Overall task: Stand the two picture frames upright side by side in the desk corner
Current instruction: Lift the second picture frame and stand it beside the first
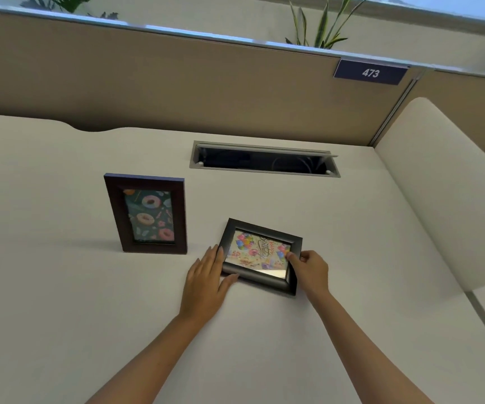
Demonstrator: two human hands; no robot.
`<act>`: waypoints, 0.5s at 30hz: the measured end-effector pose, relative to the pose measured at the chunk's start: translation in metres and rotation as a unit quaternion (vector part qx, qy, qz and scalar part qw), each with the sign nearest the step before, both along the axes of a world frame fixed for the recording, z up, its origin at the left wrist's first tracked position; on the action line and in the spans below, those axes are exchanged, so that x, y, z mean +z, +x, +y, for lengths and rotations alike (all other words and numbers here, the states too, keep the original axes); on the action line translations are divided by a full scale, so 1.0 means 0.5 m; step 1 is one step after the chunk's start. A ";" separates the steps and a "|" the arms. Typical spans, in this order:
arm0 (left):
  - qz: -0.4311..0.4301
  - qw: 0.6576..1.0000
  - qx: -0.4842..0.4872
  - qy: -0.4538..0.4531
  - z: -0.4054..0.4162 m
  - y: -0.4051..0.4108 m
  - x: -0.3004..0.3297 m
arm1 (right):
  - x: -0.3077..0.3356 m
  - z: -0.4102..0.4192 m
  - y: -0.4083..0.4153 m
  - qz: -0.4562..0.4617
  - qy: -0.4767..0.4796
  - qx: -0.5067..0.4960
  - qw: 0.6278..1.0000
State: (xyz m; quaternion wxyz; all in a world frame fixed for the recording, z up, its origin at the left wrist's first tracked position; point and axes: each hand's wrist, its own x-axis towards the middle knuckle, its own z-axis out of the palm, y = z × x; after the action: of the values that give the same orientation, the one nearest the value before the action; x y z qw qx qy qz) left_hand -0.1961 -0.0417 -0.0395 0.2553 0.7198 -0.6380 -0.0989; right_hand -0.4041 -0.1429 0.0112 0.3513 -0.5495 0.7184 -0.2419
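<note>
A dark brown frame [148, 214] with a doughnut picture stands upright in portrait on the white desk [60, 287], left of centre. To its right a black frame [260, 255] with a birthday picture lies in landscape, tilted and turned slightly clockwise. My left hand [207, 278] rests flat against its left edge, fingers and thumb around the lower left corner. My right hand [308, 268] pinches the frame's right edge, thumb on the front.
An open cable tray [264, 160] is set into the desk behind the frames. Beige partition panels [177, 88] close the back, with a number plate 473 [371, 72]. A white side panel [445, 188] rises on the right. Plants show above the partition.
</note>
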 end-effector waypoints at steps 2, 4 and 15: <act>0.006 1.000 0.000 0.005 -0.001 0.000 -0.001 | -0.002 0.000 0.002 -0.020 0.019 0.007 1.000; 0.019 1.000 0.001 0.005 0.000 -0.002 -0.001 | -0.005 0.010 0.013 -0.046 0.027 0.014 0.998; 0.381 0.922 0.052 -0.049 -0.025 -0.009 0.109 | 0.036 -0.025 0.003 -0.300 0.192 -0.131 0.925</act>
State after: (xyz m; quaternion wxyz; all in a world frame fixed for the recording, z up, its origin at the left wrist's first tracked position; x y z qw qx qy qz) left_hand -0.2006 -0.0544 0.0149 0.5188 0.6467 -0.4577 -0.3212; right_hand -0.4025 -0.1554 0.0290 0.6142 -0.2743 0.6777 -0.2970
